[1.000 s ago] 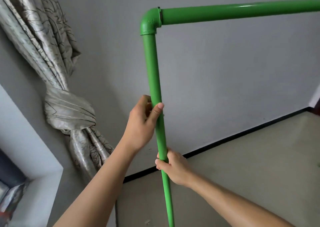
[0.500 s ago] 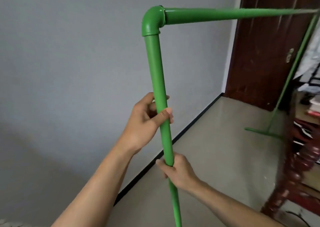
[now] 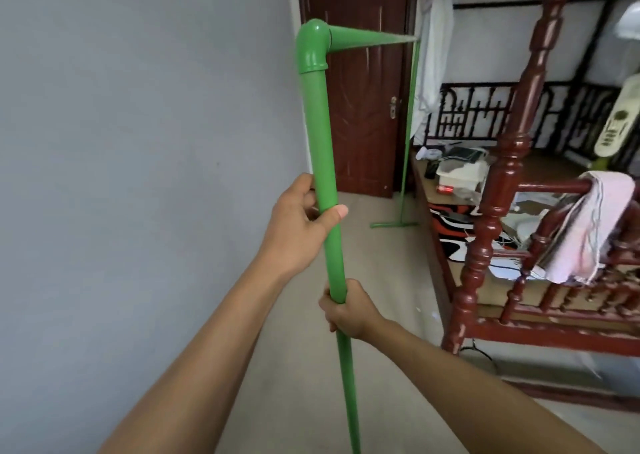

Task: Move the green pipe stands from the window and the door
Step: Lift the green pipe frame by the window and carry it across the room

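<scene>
Left hand and right hand both clamped on near upright of green pipe stand, right just below left; top bar runs away from them toward door.

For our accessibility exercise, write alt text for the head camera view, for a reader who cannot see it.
Two bare hands grip the near upright of a green pipe stand, the left hand above the right hand. Its top bar runs from an elbow joint toward a dark brown door; a red wooden bed frame stands right.

Grey wall, dark door, red wooden bed frame, pale floor.
</scene>
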`<control>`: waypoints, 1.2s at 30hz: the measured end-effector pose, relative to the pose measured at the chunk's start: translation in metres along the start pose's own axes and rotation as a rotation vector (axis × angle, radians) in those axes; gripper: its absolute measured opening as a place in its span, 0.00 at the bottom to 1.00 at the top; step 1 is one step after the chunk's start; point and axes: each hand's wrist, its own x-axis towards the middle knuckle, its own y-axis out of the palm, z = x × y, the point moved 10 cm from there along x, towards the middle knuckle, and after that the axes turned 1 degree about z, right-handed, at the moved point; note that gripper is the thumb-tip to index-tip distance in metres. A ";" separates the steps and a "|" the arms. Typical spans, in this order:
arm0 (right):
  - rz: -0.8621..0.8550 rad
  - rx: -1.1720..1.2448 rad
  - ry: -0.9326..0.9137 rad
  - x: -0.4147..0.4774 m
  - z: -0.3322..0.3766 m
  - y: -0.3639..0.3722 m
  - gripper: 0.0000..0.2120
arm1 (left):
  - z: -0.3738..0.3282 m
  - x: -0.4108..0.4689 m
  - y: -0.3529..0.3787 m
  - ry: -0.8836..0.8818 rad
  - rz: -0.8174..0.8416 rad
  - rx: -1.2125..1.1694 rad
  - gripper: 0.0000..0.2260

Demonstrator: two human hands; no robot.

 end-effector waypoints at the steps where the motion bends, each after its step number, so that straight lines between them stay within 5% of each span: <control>1: -0.003 0.001 0.004 0.010 -0.001 -0.003 0.09 | 0.004 0.010 0.002 0.004 -0.001 0.009 0.09; 22: 0.061 -0.192 0.014 0.268 0.000 -0.045 0.10 | 0.125 0.249 0.002 -0.029 -0.160 0.085 0.09; 36: 0.082 -0.191 0.057 0.364 -0.034 -0.040 0.14 | 0.190 0.366 -0.026 0.034 -0.083 0.037 0.10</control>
